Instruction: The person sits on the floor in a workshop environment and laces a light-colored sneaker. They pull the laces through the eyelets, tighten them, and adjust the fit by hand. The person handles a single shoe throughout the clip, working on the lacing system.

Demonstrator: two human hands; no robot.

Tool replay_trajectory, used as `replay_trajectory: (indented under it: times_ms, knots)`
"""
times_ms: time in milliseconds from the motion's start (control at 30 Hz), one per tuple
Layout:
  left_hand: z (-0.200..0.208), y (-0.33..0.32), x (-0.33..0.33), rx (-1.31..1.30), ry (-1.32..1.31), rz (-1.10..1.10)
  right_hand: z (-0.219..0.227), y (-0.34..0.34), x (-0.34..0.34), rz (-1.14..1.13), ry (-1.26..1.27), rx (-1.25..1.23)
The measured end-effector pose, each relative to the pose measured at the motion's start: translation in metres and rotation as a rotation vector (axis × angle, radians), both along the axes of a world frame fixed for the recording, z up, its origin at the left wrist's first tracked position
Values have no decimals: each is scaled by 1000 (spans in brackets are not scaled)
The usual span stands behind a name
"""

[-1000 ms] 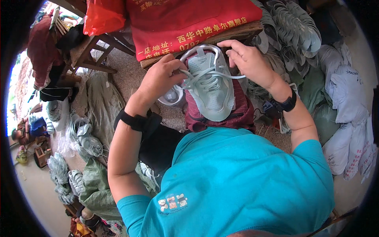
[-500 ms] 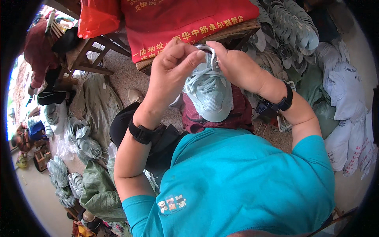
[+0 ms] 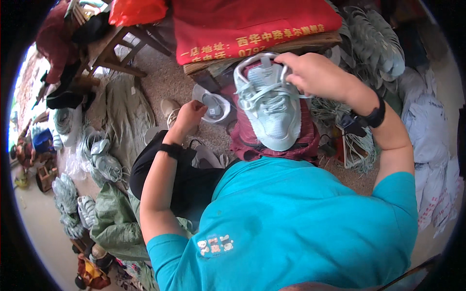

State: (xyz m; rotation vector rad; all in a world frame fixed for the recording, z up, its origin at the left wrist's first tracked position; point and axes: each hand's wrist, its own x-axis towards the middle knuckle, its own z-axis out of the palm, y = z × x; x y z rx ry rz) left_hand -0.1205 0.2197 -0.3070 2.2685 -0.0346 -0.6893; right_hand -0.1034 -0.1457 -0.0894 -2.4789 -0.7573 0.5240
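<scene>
A pale mint lace-up sneaker (image 3: pixel 273 119) rests toe toward me on a dark red cloth (image 3: pixel 310 131) over my lap. Its laces (image 3: pixel 264 94) run across the tongue. At the shoe's upper right edge, my right hand (image 3: pixel 315 75) grips the collar by the top eyelets, fingers bent. My left hand (image 3: pixel 191 116) is off to the left, apart from the sneaker, its fingers pressed together; whether a lace end is in them is too small to tell. Just beyond it, a white shoe (image 3: pixel 217 109) shows its open top and insole.
Ahead stands a wooden bench (image 3: pixel 262 53) covered with a red printed cloth (image 3: pixel 252 24). Bundled pale shoe uppers (image 3: pixel 374 46) lie at the upper right, white sacks (image 3: pixel 427 126) at the right. Green sacks (image 3: pixel 116 223) and more uppers fill the left. Another person (image 3: pixel 53 43) is far left.
My left hand has come away from the sneaker's top, moving left and down. The right hand has shifted to the collar's right side. The sneaker's opening is now in sight.
</scene>
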Motion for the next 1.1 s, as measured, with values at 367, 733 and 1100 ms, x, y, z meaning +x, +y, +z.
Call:
replay_trajectory:
  times_ms: [367, 733, 1100]
  knots:
    - [-185, 87, 21, 346, 259, 140, -13, -3, -6, -508, 556, 387]
    - [-236, 26, 15, -72, 365, 462, 17, -9, 25, 18, 324, -208]
    - [-119, 17, 19, 115, 92, -85, 6, -16, 55, 94, 521, -151]
